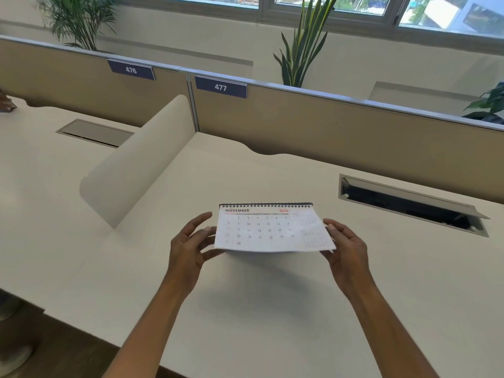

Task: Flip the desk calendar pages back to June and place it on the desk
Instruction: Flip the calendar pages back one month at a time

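A white spiral-bound desk calendar is held above the cream desk, its shadow falling on the surface below. The top page reads NOVEMBER 2026. My left hand grips the calendar's left edge, thumb and fingers around the lower corner. On the other side, my right hand pinches the right edge, with the thumb on top. The black wire binding runs along the far edge.
A curved white divider stands to the left between two desks. An open cable tray is set into the desk at the right. Beige partitions labelled 476 and 477 run behind, with plants beyond.
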The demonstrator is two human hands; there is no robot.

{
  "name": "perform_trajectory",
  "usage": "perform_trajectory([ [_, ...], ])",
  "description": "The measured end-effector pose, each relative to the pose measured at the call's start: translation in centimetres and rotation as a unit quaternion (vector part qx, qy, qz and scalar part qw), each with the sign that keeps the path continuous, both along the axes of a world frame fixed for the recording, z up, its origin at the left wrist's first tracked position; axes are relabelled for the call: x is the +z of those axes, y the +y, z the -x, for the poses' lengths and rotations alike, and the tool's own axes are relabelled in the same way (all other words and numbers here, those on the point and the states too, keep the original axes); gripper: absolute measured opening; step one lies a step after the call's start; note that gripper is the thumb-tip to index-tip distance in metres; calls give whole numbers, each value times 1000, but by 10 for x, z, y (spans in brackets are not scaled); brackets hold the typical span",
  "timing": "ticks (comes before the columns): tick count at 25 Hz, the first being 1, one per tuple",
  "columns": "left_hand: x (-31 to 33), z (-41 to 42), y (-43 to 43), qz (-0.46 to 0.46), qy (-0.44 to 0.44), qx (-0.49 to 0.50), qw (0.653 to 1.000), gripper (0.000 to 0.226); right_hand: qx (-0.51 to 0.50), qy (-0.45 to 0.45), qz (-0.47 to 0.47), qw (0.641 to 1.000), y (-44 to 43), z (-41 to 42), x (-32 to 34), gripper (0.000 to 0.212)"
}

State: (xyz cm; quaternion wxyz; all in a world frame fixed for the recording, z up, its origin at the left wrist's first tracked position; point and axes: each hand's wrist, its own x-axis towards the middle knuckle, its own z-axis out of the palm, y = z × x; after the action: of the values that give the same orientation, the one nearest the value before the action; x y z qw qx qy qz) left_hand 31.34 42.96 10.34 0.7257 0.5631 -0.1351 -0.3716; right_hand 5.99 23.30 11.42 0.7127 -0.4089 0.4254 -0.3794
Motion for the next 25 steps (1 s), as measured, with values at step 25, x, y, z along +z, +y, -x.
perform_trajectory([
  [25, -13, -39, -81, -90, -65, 114, 987, 16, -37, 129, 47, 990, -61, -72, -10, 16],
])
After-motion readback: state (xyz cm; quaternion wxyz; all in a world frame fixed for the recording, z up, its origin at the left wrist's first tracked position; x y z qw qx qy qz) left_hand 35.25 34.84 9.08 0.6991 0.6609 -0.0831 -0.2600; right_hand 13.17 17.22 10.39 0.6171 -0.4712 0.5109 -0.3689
